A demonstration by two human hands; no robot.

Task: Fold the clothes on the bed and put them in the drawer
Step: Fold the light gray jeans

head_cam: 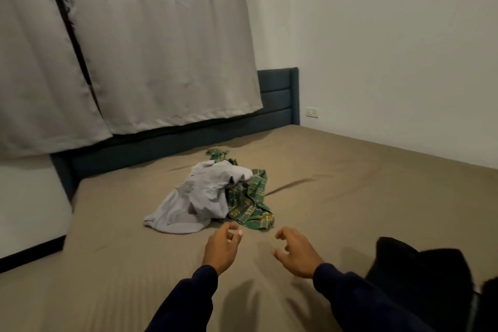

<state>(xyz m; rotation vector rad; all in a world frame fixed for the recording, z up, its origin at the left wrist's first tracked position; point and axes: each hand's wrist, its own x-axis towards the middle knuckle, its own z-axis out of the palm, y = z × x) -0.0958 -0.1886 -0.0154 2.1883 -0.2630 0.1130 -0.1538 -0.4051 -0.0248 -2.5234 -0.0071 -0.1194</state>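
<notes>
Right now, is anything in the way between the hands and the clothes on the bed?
Nothing visible. Only bare bed sheet lies between the left hand, the right hand and the pile: a grey garment and a green checked garment. Both hands hold nothing. The drawer is out of view.

Dark navy long sleeves on both arms, cuffs at wrists; hands bare.

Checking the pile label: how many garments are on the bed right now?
2 visible. A grey garment lies crumpled on the left of the pile; a green plaid garment lies against its right side and partly under it. More could be hidden beneath. The dark heap at right is unclear.
</notes>
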